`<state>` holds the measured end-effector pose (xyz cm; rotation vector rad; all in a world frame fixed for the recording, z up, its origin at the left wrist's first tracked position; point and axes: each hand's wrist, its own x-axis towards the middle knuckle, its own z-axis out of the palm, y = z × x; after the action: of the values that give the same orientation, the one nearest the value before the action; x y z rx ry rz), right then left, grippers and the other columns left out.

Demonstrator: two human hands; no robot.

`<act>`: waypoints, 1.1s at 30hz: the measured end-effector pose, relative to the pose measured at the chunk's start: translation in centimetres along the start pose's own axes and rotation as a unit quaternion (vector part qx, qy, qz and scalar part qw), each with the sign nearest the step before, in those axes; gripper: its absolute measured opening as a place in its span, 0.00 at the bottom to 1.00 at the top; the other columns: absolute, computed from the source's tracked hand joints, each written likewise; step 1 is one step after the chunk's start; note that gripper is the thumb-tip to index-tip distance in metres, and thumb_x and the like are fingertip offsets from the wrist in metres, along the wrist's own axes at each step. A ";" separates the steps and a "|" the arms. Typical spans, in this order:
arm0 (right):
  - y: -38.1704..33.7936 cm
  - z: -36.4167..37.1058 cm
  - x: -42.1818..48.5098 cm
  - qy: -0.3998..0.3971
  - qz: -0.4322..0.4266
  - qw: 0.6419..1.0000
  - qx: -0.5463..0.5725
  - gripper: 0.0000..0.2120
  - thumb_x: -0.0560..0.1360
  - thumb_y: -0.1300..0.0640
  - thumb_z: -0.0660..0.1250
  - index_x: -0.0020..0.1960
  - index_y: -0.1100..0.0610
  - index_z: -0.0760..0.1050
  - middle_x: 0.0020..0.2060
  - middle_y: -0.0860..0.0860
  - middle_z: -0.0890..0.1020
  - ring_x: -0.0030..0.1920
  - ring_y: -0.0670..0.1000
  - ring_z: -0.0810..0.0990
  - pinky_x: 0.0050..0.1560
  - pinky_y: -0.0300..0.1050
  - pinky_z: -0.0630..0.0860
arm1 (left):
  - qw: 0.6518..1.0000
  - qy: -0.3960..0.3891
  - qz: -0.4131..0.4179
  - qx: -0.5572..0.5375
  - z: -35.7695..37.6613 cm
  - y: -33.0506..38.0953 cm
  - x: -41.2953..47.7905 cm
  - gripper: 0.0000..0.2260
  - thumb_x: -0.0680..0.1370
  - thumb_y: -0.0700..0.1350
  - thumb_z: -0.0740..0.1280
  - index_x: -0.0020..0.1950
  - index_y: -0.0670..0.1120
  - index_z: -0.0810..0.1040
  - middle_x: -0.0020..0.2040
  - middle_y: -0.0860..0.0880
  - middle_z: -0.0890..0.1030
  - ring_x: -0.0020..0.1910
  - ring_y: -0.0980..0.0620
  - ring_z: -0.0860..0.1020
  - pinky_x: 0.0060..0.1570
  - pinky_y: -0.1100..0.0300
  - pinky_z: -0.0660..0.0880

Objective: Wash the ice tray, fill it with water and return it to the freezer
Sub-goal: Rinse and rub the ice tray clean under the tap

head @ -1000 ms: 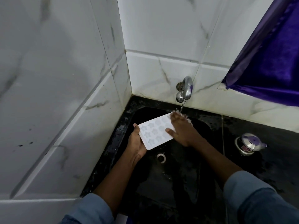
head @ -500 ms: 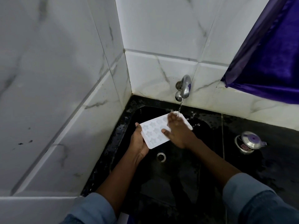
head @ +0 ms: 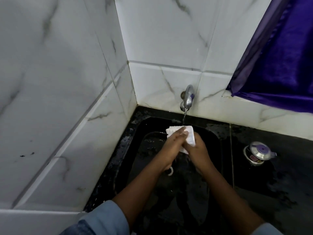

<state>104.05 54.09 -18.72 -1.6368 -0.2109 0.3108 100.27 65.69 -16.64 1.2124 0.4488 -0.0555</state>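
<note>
Ice tray [head: 191, 137] sits under the running tap [head: 188, 96]. Left hand [head: 174, 143] lays straight fingers across it; right hand [head: 199, 152] clutches its edge.

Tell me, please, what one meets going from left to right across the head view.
Wall, left hand, right hand, pot; the tray overlaps both hands, so I leave it out.
</note>
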 end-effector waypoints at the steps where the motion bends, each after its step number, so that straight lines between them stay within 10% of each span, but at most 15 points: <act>1: -0.2 -0.3 0.3 0.031 0.020 0.999 0.034 0.14 0.80 0.58 0.72 0.65 0.52 0.80 0.55 0.50 0.87 0.56 0.51 0.86 0.56 0.47 0.83 | 0.999 -0.012 0.005 0.047 0.2 0.1 0.1 0.23 0.80 0.55 0.72 0.74 0.50 0.78 0.63 0.49 0.84 0.65 0.51 0.82 0.67 0.54 0.78; 6: 1.8 -2.0 2.3 0.104 0.156 0.958 0.219 0.12 0.80 0.59 0.71 0.63 0.59 0.81 0.55 0.57 0.88 0.56 0.61 0.86 0.60 0.62 0.82 | 0.975 0.128 0.082 0.160 -2.2 -0.7 2.2 0.08 0.83 0.43 0.69 0.61 0.49 0.84 0.56 0.49 0.86 0.57 0.48 0.83 0.61 0.56 0.80; 10: 3.1 -3.7 3.0 0.114 0.201 0.927 0.297 0.19 0.77 0.60 0.71 0.67 0.63 0.79 0.60 0.60 0.85 0.61 0.65 0.84 0.60 0.63 0.82 | 0.893 0.275 0.054 0.352 -5.6 -0.8 4.7 0.21 0.77 0.53 0.71 0.69 0.49 0.79 0.68 0.47 0.79 0.67 0.42 0.77 0.69 0.47 0.74; 14: 4.0 -5.5 3.7 0.129 0.202 0.924 0.298 0.24 0.73 0.58 0.74 0.68 0.64 0.78 0.60 0.62 0.85 0.60 0.65 0.84 0.60 0.65 0.81 | 0.978 0.141 -0.025 0.155 -6.7 -0.1 6.1 0.16 0.83 0.48 0.69 0.70 0.46 0.79 0.65 0.43 0.84 0.58 0.47 0.85 0.56 0.52 0.82; 23: 6.1 -9.8 5.0 0.223 0.215 0.950 0.046 0.06 0.80 0.59 0.69 0.53 0.61 0.80 0.43 0.54 0.83 0.40 0.52 0.82 0.38 0.44 0.76 | 0.990 0.079 -0.086 0.078 -4.3 0.4 7.2 0.13 0.83 0.37 0.65 0.64 0.47 0.83 0.55 0.45 0.88 0.49 0.47 0.85 0.42 0.54 0.78; 33: 7.6 -9.0 4.9 0.231 0.161 0.958 -0.050 0.11 0.75 0.55 0.73 0.54 0.58 0.77 0.49 0.55 0.84 0.47 0.55 0.84 0.46 0.51 0.80 | 0.982 0.136 -0.040 0.123 -5.7 -0.3 8.3 0.10 0.82 0.36 0.70 0.62 0.40 0.85 0.55 0.42 0.87 0.54 0.43 0.86 0.58 0.44 0.83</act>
<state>111.24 46.49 -26.01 -1.7959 0.4048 0.1562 106.00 72.42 -21.49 1.4517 0.7464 -0.0139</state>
